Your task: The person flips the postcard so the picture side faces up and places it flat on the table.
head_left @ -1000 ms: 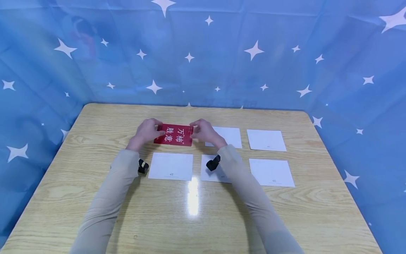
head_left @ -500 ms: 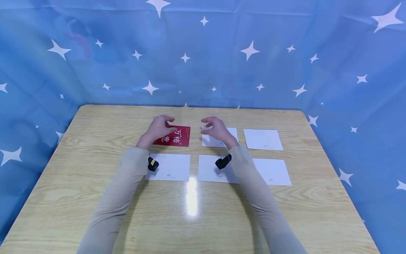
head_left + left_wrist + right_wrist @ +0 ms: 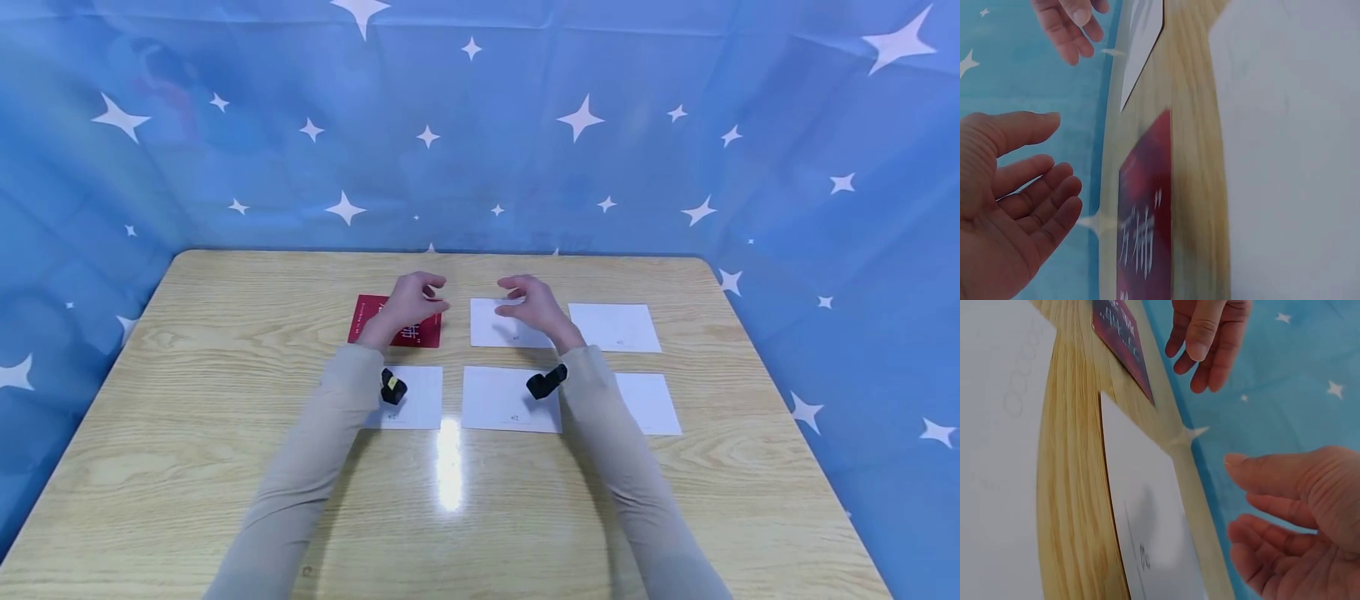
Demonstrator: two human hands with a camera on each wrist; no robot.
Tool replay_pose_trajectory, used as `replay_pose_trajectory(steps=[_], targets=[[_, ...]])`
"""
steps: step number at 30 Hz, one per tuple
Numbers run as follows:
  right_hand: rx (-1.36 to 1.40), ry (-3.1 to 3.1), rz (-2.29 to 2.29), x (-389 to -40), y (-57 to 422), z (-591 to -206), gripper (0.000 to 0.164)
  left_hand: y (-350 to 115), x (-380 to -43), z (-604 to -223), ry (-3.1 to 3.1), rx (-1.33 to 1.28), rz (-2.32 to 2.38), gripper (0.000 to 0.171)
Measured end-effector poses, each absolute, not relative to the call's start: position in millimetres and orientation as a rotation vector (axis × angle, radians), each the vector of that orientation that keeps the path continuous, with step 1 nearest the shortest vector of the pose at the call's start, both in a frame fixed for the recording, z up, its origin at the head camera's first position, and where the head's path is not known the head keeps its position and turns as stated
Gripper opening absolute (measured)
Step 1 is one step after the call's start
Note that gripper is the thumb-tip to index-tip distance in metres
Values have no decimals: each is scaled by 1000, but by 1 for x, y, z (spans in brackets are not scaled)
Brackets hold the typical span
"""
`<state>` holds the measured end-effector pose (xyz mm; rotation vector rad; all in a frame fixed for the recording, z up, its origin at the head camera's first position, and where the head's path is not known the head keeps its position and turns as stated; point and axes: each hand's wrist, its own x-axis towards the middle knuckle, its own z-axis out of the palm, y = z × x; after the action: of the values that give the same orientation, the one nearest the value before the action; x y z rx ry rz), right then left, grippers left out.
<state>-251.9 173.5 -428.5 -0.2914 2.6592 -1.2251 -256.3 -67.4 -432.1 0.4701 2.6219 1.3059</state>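
A red card [image 3: 363, 315] with white Chinese characters lies flat at the back left of the table. Over its right part hovers my left hand [image 3: 408, 302], fingers loosely bent and nothing in them; it hides much of the card in the head view. My right hand [image 3: 534, 304] hangs above the white card [image 3: 487, 323] in the back middle, its relaxed fingers also without anything. In the left wrist view the red card [image 3: 1147, 212] shows beside the left hand [image 3: 1016, 194]. The right wrist view has the white card [image 3: 1141, 506] below the right hand [image 3: 1297, 519].
Another white card [image 3: 615, 327] lies at the back right. Along the front row are more white cards: a left one [image 3: 420, 397], a middle one [image 3: 495, 400] and a right one [image 3: 652, 404]. A blue star-patterned curtain [image 3: 525, 167] stands behind the wooden table [image 3: 465, 542].
Both hands have let go of the red card, which stays on the table. The right hand has moved right over the white card, and the left hand has followed rightward across the red card.
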Motion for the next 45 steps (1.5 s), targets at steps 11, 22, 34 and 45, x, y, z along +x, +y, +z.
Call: replay_pose_trajectory(steps=[11, 22, 34, 45], targets=[[-208, 2632, -1272, -249, 199, -433, 53, -30, -263, -446, 2550, 472, 1332, 62], [-207, 2650, -1218, -253, 208, -445, 56, -8, -265, -451, 2597, 400, 1154, 68], [-208, 2709, -1046, -253, 217, -444, 63, -4, -268, -453, 2647, 470, 1019, 59], [-93, 2699, -1000, -254, 220, -443, 63, -1, -268, -444, 2621, 397, 925, 56]])
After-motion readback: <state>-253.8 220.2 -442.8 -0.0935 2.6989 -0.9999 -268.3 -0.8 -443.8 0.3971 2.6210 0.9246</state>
